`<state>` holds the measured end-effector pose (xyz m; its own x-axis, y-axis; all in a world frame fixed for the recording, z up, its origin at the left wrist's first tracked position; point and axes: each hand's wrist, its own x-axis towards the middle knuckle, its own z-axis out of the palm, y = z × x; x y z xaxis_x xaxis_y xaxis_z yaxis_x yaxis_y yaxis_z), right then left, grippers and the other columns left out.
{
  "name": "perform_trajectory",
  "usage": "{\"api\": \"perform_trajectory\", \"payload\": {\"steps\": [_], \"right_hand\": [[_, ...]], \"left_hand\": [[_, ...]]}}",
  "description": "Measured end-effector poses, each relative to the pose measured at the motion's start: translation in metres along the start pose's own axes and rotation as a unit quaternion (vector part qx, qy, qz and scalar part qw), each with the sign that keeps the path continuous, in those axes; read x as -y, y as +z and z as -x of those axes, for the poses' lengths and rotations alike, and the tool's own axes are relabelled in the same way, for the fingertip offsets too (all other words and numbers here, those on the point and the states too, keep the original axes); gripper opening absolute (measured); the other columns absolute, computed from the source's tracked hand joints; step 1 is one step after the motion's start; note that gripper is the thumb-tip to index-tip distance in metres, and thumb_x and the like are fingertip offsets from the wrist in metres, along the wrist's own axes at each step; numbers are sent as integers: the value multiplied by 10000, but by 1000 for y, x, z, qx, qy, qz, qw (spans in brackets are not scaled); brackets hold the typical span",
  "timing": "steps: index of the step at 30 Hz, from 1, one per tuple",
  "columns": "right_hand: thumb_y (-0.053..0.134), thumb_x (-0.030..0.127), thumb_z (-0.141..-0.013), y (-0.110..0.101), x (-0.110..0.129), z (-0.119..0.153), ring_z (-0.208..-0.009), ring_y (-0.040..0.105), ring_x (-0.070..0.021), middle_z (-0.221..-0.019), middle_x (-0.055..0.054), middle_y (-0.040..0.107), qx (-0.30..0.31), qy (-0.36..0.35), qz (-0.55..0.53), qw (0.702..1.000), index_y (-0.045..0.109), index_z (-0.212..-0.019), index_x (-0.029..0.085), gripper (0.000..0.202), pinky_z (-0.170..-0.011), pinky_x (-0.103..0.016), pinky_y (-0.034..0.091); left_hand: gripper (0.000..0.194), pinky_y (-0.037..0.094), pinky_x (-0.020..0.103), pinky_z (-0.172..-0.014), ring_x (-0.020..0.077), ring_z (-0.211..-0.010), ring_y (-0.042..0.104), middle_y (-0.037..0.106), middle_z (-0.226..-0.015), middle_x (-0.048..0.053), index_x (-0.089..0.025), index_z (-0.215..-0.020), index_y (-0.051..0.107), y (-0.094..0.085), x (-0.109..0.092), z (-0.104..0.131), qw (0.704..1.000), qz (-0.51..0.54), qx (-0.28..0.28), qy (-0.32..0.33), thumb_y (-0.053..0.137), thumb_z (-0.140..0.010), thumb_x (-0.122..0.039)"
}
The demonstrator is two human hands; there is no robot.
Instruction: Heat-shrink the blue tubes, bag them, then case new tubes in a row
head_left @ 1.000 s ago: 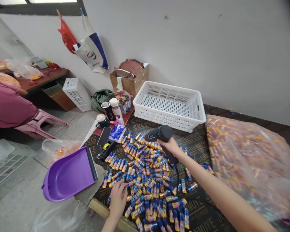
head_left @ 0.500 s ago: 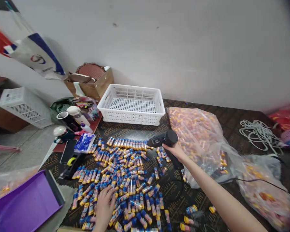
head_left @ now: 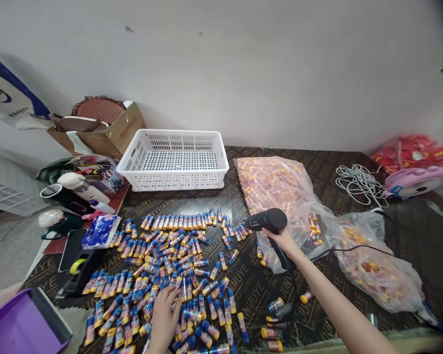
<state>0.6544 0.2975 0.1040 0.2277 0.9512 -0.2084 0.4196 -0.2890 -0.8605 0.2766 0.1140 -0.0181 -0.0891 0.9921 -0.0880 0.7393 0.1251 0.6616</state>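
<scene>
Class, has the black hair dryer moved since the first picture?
Yes, the black hair dryer moved right: first in front of the white crate, now past its right end.

Looks like a small workshop or packing room. Evidence: plywood tabletop (head_left: 339, 196) with repeated brand print, loads of identical small tubes (head_left: 180, 221) loose on it, more in big clear plastic bags (head_left: 276, 182), plus white plastic crate (head_left: 173, 179), tape dispenser (head_left: 76, 275), corded blower (head_left: 268, 221). Plain wall (head_left: 262, 73). Personal drink bottles (head_left: 83, 187) at the side.
</scene>
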Motion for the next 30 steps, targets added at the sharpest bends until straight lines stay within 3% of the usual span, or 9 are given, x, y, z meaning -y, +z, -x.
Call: {"api": "perform_trajectory", "payload": {"steps": [5, 9, 14, 16, 19, 22, 25, 27, 30], "right_hand": [[723, 433, -571, -11, -7, 20, -695, 639, -227, -687, -52, 679, 44, 59, 4, 997, 654, -832, 131, 405, -607, -333, 533], [720, 454, -582, -1, -3, 24, -598, 630, -212, -659, -57, 670, 72, 89, -19, 993, 652, -843, 136, 417, -547, -327, 520], [687, 497, -632, 38, 11, 2, -455, 589, -181, -634, -47, 662, 122, 111, -63, 984, 612, -822, 156, 398, -454, -308, 493], [688, 496, -632, 58, 18, -13, -572, 640, -221, -714, -73, 691, 97, 88, -53, 990, 620, -846, 159, 405, -540, -334, 528], [703, 477, -618, 89, 30, -35, -908, 641, -271, -967, -101, 693, 70, 21, -56, 996, 630, -941, 161, 458, -810, -392, 515], [706, 462, -623, 110, 40, -48, -1061, 578, -267, -1084, -97, 658, 105, -19, -81, 991, 628, -993, 156, 486, -955, -413, 430], [728, 442, -608, 110, 45, -45, -1035, 595, -267, -1059, -94, 670, 109, -11, -84, 990, 638, -990, 158, 484, -937, -400, 450], [724, 450, -615, 98, 44, -39, -933, 641, -265, -991, -85, 694, 90, 31, -92, 991, 637, -987, 171, 473, -831, -373, 517], [693, 504, -642, 72, 36, -28, -612, 665, -246, -717, -74, 711, 82, 152, -94, 981, 639, -892, 185, 409, -545, -334, 547]], "left_hand": [[245, 494, 413, -823, 240, -979, 571, 614, -1020, 92, -220, -860, 660, 3, -8, -5, 1000, 4, 14, 6, 449, -828, -340], [223, 490, 424, -830, 241, -981, 572, 618, -1005, 88, -223, -853, 656, 2, -7, -11, 1000, -4, 7, 13, 456, -827, -318], [209, 495, 415, -813, 236, -963, 577, 617, -1002, 86, -227, -849, 648, 1, -5, -23, 999, -18, 9, 27, 444, -831, -268], [204, 494, 412, -807, 237, -966, 573, 615, -1005, 85, -232, -861, 644, 0, -3, -30, 999, -23, 5, 34, 444, -829, -257], [202, 476, 424, -831, 237, -972, 563, 611, -995, 85, -227, -870, 639, -2, -1, -47, 998, -32, -3, 47, 442, -826, -240], [212, 447, 427, -869, 233, -997, 542, 599, -1005, 83, -216, -893, 633, -1, -3, -76, 998, -46, 4, 47, 435, -817, -205], [217, 422, 413, -895, 235, -1039, 512, 585, -1043, 82, -207, -905, 633, 8, -14, -123, 997, -73, 19, 31, 457, -784, -166], [234, 399, 404, -924, 241, -1075, 489, 571, -1093, 88, -197, -939, 629, 20, -24, -161, 994, -101, 30, 27, 474, -768, -158], [285, 358, 386, -966, 248, -1127, 455, 526, -1195, 112, -168, -1041, 594, 43, -42, -217, 987, -139, 57, 51, 499, -773, -191]]}}
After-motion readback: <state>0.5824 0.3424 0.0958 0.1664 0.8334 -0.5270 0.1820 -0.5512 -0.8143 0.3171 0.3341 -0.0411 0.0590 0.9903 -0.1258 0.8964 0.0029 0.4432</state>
